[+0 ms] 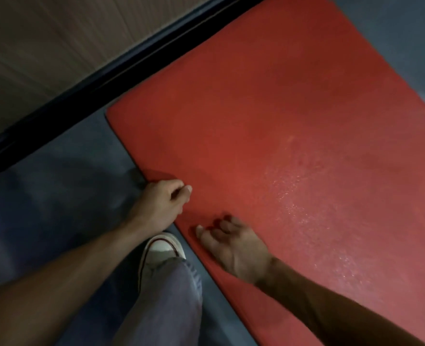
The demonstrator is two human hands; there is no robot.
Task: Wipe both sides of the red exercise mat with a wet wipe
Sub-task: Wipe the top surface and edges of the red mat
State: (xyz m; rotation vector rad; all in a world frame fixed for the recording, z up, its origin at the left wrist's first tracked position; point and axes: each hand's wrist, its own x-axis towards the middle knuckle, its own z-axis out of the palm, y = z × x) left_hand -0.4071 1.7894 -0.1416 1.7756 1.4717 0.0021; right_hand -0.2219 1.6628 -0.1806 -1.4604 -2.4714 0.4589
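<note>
The flat red foam exercise mat (268, 136) lies on the grey floor (56, 196), its long axis running away from your hands up and to the right. Your left hand (160, 203) pinches the near long edge, which curls up slightly just beyond it. Your right hand (233, 245) hovers or rests just inside that same edge, fingers loosely curled, holding nothing visible; no wipe shows. Left is the better placed to begin a flip. Your white sneaker (161, 248) sits between the two hands.

One head-worn view; looks steeply down, close over the floor (44, 208); no second view.
</note>
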